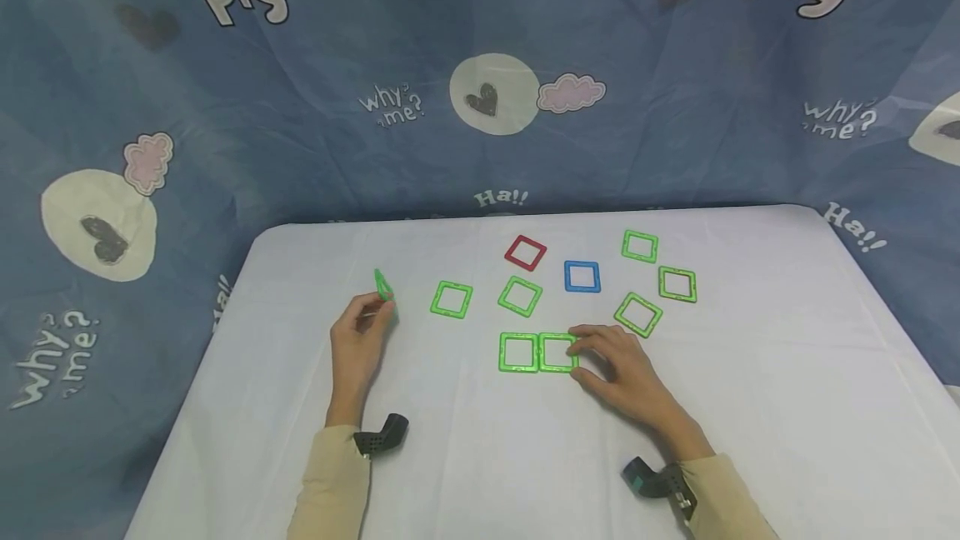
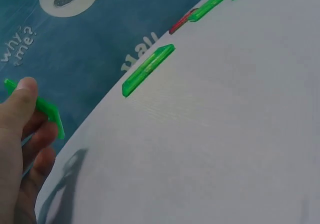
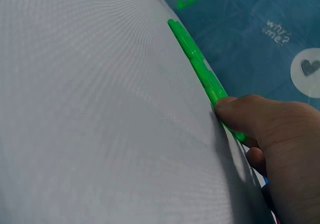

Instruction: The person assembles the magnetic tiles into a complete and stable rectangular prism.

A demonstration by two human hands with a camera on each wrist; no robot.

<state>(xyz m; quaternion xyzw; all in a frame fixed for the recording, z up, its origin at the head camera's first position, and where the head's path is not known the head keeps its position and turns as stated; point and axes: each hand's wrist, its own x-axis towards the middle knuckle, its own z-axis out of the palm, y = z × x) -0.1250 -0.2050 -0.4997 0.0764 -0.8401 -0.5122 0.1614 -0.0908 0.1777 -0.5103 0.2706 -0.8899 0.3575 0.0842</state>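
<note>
Between the thumb and fingers of my left hand (image 1: 358,350), a green frame tile (image 1: 383,285) is pinched and held up at the left of the table, seen nearly edge-on. The left wrist view shows the thumb on this green tile (image 2: 48,109). My right hand (image 1: 626,375) grips the right edge of a green square frame (image 1: 557,371), thumb at its near corner and fingers at its far side. That square lies flat, side against side with another green square frame (image 1: 519,369) on its left. In the right wrist view the thumb presses the green edge (image 3: 205,76).
A loose green square (image 1: 452,316) lies right of my left hand. Further back are another green square (image 1: 520,312), a red square (image 1: 526,266) and a blue square (image 1: 582,289). Several green squares (image 1: 677,298) lie at the right on the white-covered table (image 1: 480,457).
</note>
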